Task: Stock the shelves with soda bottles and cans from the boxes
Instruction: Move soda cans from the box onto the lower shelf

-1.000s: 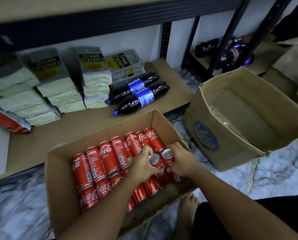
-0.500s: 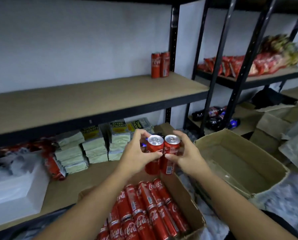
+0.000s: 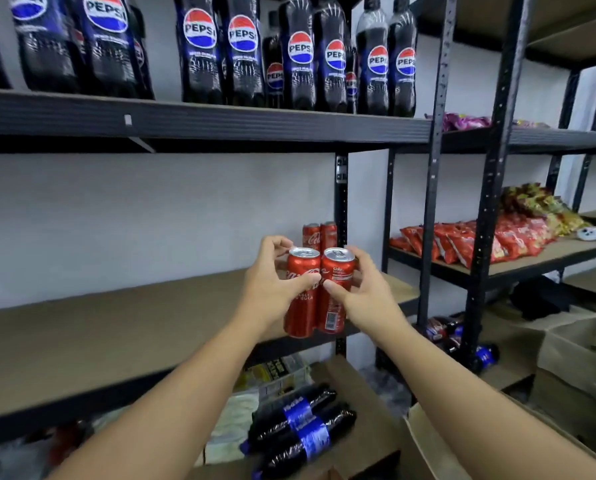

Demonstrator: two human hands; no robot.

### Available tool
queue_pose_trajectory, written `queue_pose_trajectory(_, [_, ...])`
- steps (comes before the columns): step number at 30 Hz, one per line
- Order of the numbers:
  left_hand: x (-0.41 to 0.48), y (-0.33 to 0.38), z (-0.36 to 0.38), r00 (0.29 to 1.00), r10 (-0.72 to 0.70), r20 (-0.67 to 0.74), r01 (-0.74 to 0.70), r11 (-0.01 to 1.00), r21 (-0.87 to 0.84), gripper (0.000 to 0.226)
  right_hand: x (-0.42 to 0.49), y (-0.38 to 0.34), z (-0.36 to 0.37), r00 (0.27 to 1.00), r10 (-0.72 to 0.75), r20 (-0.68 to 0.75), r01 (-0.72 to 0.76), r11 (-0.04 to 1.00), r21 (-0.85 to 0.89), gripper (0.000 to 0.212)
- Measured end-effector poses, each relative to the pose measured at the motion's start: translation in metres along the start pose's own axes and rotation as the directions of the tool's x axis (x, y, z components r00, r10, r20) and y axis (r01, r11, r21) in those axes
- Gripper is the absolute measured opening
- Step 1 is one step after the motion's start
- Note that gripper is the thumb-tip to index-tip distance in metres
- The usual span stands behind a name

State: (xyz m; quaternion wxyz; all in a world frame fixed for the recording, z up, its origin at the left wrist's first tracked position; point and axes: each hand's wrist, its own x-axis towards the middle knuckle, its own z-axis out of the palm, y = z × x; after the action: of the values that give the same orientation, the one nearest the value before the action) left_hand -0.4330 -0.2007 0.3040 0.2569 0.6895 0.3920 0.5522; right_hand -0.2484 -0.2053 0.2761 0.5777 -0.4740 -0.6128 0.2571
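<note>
My left hand (image 3: 272,285) grips a tall red cola can (image 3: 301,306), and my right hand (image 3: 362,292) grips a second red can (image 3: 334,306) pressed against it. Both cans are upright, held in the air in front of the middle shelf (image 3: 116,327). Two more red cans (image 3: 319,235) stand at the back right corner of that shelf, just behind my hands. Several dark Pepsi bottles (image 3: 300,53) stand in rows on the shelf above. The can box is out of view.
Two Pepsi bottles (image 3: 300,424) lie on the bottom shelf beside cracker packs (image 3: 272,372). A black upright (image 3: 341,237) borders the shelf on the right. Red snack bags (image 3: 480,237) fill the neighbouring rack. An open cardboard box (image 3: 424,441) sits at the lower right.
Both hands lifted the two cans out of the box and raised them to the height of the middle shelf. My view tilted up from the floor to the shelves.
</note>
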Motion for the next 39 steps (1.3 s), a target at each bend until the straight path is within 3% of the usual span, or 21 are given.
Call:
queue_pose_trajectory(10, [0.109,-0.11,0.037,0.99,-0.135,-0.046,0.136,0.991,0.006,0.059,0.117,0.072,0.04,0.998,0.065,0.009,-0.063,0.985,-0.163,0.065])
queue_pose_trajectory(17, [0.163,-0.167,0.058,0.996,-0.083,-0.029,0.085,0.993,0.077,0.07,0.175,0.139,0.051,0.999,0.041,0.028,-0.037,0.99,-0.138,0.077])
queue_pose_trajectory(22, [0.165,-0.214,0.07,0.982,-0.149,0.117,0.14,0.987,0.079,0.062,0.186,0.168,0.058,0.995,0.095,0.009,-0.093,0.988,-0.122,0.054])
queue_pose_trajectory(27, [0.167,-0.22,0.067,0.985,-0.149,0.084,0.122,0.957,0.264,0.049,0.19,0.169,0.06,0.995,0.099,-0.032,-0.103,0.98,-0.169,0.048])
queue_pose_trajectory(33, [0.17,-0.227,0.062,0.959,-0.224,0.172,0.179,0.954,0.241,0.053,0.191,0.174,0.057,0.986,0.164,-0.018,-0.165,0.976,-0.145,0.057])
queue_pose_trajectory(39, [0.176,-0.235,0.064,0.958,-0.259,0.123,0.232,0.953,0.197,0.054,0.193,0.174,0.057,0.986,0.158,-0.053,-0.163,0.98,-0.118,0.057])
